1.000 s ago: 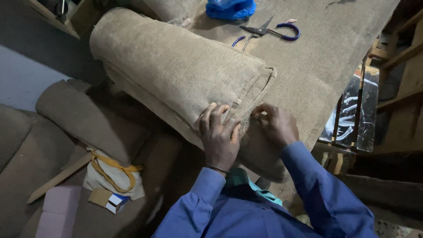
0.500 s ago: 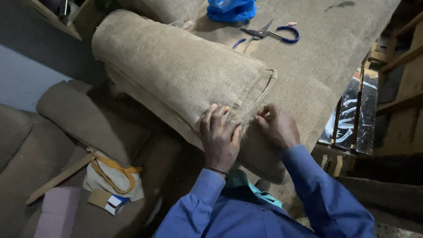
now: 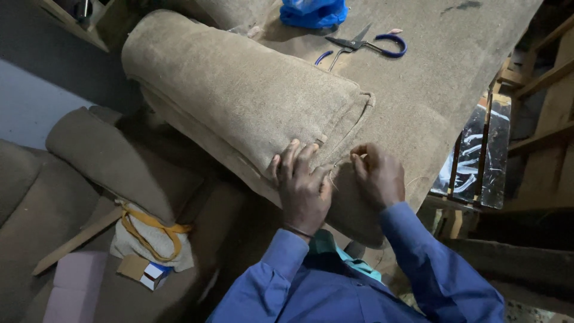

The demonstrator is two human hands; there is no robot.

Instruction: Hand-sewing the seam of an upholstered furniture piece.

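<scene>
A large tan upholstered cushion (image 3: 239,101) lies across the fabric-covered worktable (image 3: 454,66). My left hand (image 3: 302,185) presses flat on the cushion's near end, fingers spread along the seam. My right hand (image 3: 376,173) is just to its right, fingertips pinched together at the seam, apparently on a thin thread or needle too small to make out. Both arms wear blue sleeves.
Blue-handled scissors (image 3: 365,45) and a blue plastic bag (image 3: 314,12) lie on the far part of the table. At the lower left are brown cushions (image 3: 113,161), a cloth bundle with a yellow strap (image 3: 152,236) and a small box (image 3: 146,272). A shiny sheet (image 3: 478,152) hangs at the table's right edge.
My right hand has shifted slightly along the seam and its fingers have pinched closer together. The left hand stays pressed on the cushion.
</scene>
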